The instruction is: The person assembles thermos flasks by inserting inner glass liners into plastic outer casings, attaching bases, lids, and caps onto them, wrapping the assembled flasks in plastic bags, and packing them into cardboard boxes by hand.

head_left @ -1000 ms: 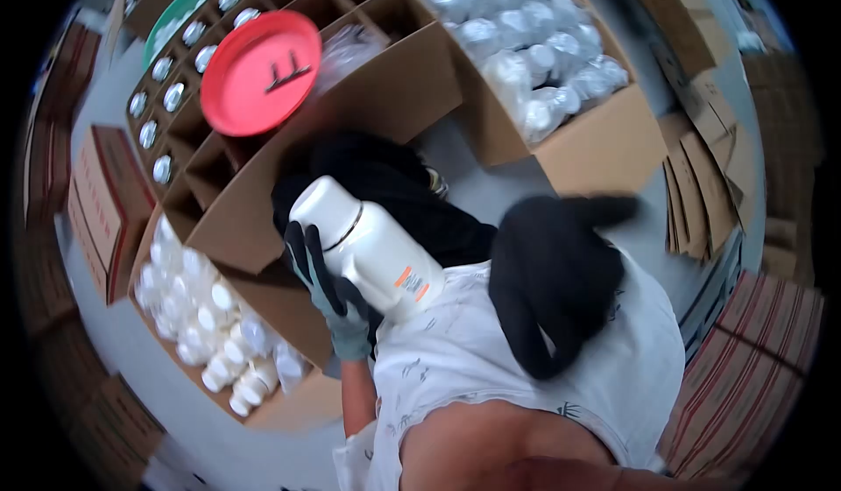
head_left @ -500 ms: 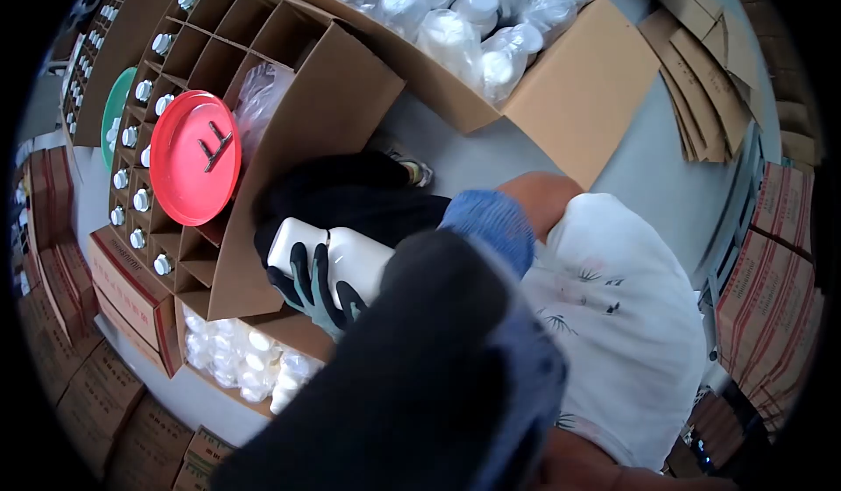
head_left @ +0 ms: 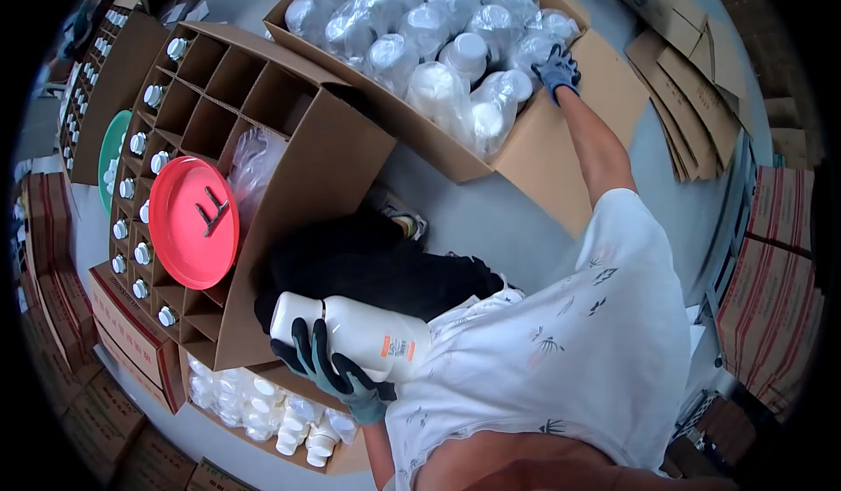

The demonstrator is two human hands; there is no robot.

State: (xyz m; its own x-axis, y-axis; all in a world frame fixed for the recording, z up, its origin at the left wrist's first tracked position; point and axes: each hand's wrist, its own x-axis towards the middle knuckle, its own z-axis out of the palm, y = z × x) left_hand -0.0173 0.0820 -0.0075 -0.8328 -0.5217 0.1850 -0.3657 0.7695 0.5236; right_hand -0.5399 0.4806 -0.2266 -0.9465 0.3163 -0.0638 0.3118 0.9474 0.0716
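My left hand (head_left: 337, 368), in a dark and grey-green glove, is wrapped round a large white plastic bottle (head_left: 372, 329). The bottle lies on its side against my lap and shirt, an orange-and-white label near its right end. Out at the upper right, my right hand (head_left: 558, 72), in a blue-grey glove, reaches to the edge of an open carton (head_left: 477, 169). Its fingers are spread beside the plastic-bagged white bottles (head_left: 469, 57) in that carton. Whether they touch a bag I cannot tell.
A divided carton (head_left: 307, 158) at left holds white-capped bottles and a red plastic dish (head_left: 188, 254) with dark metal pieces. Below it stands a box of bagged bottles (head_left: 254, 403). Flattened cardboard (head_left: 679, 97) lies upper right; printed cartons (head_left: 758, 289) are stacked right.
My right arm, blurred close to the camera before, has swung out to the upper-right carton. My left hand still grips the bottle, whose label now shows.
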